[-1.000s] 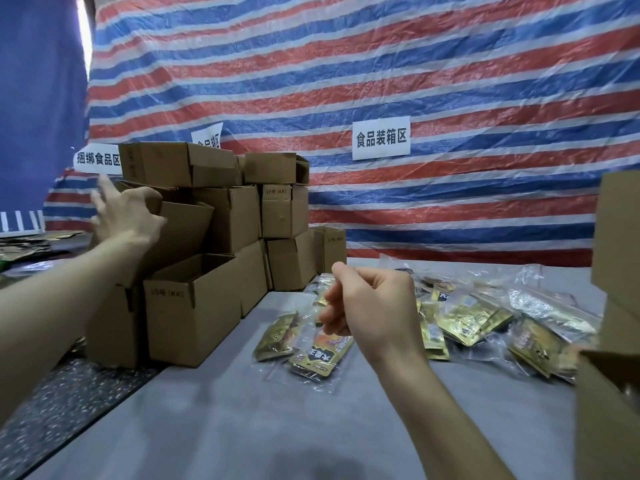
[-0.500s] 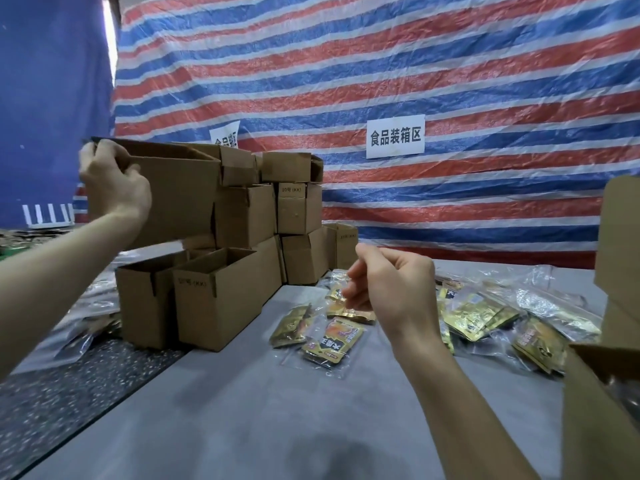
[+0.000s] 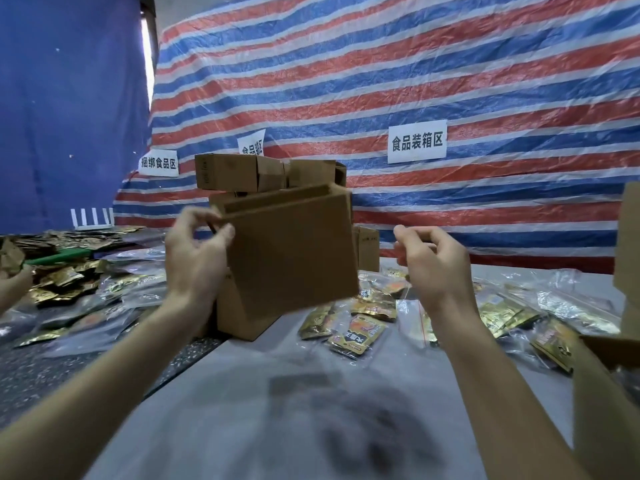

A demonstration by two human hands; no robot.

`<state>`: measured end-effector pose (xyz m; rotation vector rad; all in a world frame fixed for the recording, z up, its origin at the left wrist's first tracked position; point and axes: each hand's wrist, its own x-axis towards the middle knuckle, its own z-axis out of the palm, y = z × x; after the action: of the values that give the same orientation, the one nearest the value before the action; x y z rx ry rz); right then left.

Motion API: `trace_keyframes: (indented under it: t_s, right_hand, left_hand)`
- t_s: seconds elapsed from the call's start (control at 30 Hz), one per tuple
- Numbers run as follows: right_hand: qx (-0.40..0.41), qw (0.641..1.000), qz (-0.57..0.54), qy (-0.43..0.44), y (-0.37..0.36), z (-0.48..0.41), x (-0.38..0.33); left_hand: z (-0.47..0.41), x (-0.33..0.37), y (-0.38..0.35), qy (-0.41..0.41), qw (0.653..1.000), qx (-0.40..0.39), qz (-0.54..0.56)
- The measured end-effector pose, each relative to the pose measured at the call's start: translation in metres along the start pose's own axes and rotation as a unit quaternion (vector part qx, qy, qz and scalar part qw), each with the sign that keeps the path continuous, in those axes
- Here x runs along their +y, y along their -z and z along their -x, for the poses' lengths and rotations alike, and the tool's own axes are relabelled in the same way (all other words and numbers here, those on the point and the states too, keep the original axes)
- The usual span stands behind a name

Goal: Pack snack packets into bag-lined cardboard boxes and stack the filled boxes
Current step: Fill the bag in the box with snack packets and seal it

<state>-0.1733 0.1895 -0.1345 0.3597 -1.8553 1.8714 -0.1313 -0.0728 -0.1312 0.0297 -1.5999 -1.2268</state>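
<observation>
My left hand [image 3: 195, 251] grips the left rim of an open brown cardboard box [image 3: 291, 251] and holds it in the air above the grey table [image 3: 242, 403], its top tilted towards me. My right hand [image 3: 433, 261] hovers just right of the box with the fingers loosely curled and nothing in them. Gold snack packets [image 3: 358, 336] in clear bags lie scattered on the table beyond my right hand. The held box hides most of a stack of cardboard boxes [image 3: 239, 173] behind it.
An open cardboard box [image 3: 602, 410] stands at the right edge, with another box [image 3: 628, 237] above it. A heap of gold packets [image 3: 65, 271] covers the dark surface on the left, where another person's hand [image 3: 12, 289] shows. A striped tarp [image 3: 381, 81] hangs behind.
My left hand lifted a box off the stack and carried it right, in front of me. My right hand rose towards the box. The view turned left.
</observation>
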Motion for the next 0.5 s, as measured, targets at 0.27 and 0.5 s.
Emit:
trace_keyframes:
  t_s: [0.27, 0.5]
  right_hand:
    - [-0.100, 0.968, 0.184, -0.135, 0.004, -0.003, 0.011]
    - [-0.163, 0.915, 0.338, -0.147, 0.007, -0.007, 0.034]
  left_hand:
    - [0.107, -0.051, -0.014, 0.089, 0.989, -0.109, 0.052]
    - [0.110, -0.089, -0.017, 0.032, 0.964, -0.259, 0.052]
